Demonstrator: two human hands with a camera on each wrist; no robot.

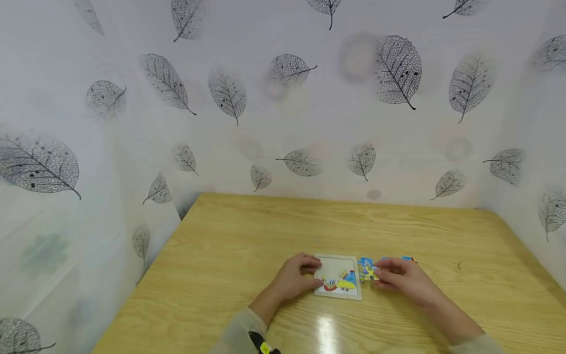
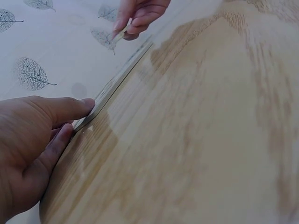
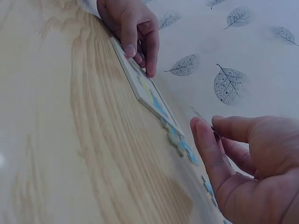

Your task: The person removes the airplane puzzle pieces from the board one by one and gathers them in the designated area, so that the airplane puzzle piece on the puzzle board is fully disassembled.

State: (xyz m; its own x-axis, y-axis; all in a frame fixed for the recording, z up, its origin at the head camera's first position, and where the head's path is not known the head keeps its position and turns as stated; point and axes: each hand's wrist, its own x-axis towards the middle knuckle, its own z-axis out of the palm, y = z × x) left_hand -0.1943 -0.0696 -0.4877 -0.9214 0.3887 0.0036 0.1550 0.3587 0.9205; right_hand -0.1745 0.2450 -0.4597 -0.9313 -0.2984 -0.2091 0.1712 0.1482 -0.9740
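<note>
A shallow, pale-framed jigsaw puzzle board (image 1: 338,296) lies flat on the table, with colourful yellow, red and blue pieces (image 1: 347,284) along its lower and right part. At the board's left edge, my left hand (image 1: 292,279) holds the frame between thumb and fingers. Just right of the board, my right hand (image 1: 408,281) pinches a thin jigsaw piece (image 2: 122,32) between thumb and fingers, raised off the table. It appears almost edge-on in both wrist views, so its picture is hard to make out there. Loose blue jigsaw pieces (image 3: 176,139) lie against the board's right side.
More loose pieces (image 1: 409,258) lie beyond and partly behind my right hand. The wood-grain table (image 1: 247,221) extends around the board. A pale curtain with leaf prints (image 1: 300,118) hangs behind the table and along its sides.
</note>
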